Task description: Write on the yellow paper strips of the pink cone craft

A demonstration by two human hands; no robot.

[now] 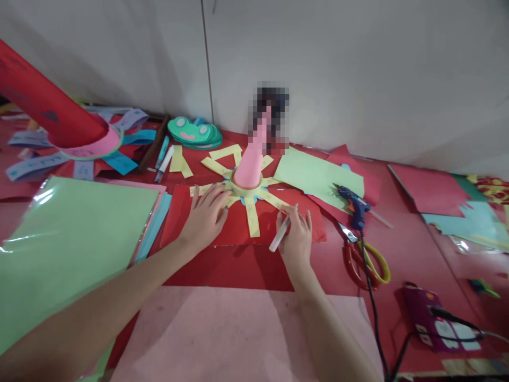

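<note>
two bare hands work over a red sheet (207,265). the left hand (204,217) lies palm down, fingers slightly spread, on the yellow strips (253,217) that fan out from a yellow ring (246,188); the right hand (296,241) has its fingers closed around a white pen (280,235), its fingertips by a strip at the right. a pink cone (251,164) rises from the ring, between and beyond the hands, its top pixelated.

to the right, a blue glue gun (358,208) rests partly on a pale green sheet (314,175), its black cord (372,302) crossing the scissors (368,265) and running down past a purple power strip (427,315). a big pink sheet (238,334) lies in front, partly under the right forearm. at the left are a red cone (51,101) in a pink band (101,147), green frog cutouts (194,133) and plastic-covered green paper (79,228).
</note>
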